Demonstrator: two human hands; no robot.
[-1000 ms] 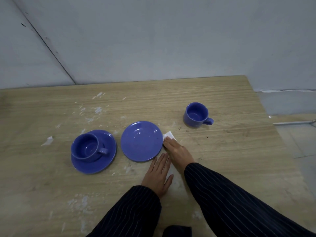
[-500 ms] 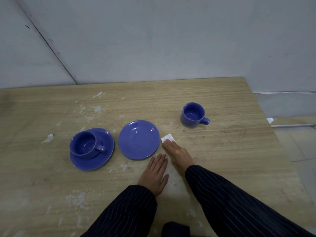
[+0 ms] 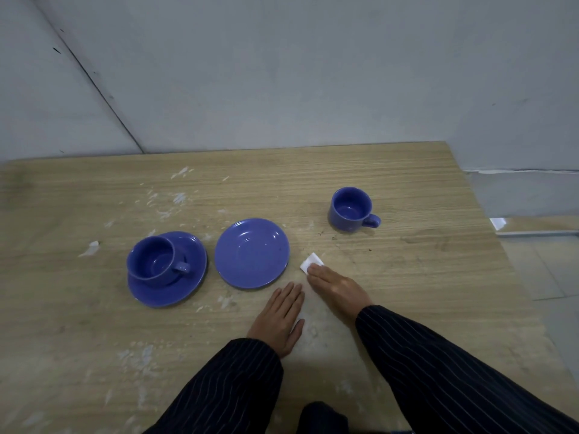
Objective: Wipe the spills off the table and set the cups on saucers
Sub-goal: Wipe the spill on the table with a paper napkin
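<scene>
On the wooden table [image 3: 423, 277] a blue cup [image 3: 153, 260] stands on a blue saucer [image 3: 191, 286] at the left. A second blue saucer [image 3: 252, 253] lies bare in the middle. Another blue cup [image 3: 351, 209] stands directly on the table at the right, handle pointing right. My right hand [image 3: 336, 285] lies flat, pressing a white tissue [image 3: 311, 261] onto the table just right of the bare saucer; most of the tissue is hidden under the fingers. My left hand [image 3: 280, 317] rests flat on the table beside it, fingers together, holding nothing.
White spill smears [image 3: 175, 202] mark the table behind the saucers, with more white spill smears [image 3: 138, 358] near the front left. A white scrap [image 3: 91, 247] lies far left. A grey wall runs behind the table. The table's right edge drops to a tiled floor [image 3: 551, 270].
My right hand with the tissue has drawn slightly away from the bare saucer's edge. The cups, saucers and my left hand have stayed put; the view shifted a little.
</scene>
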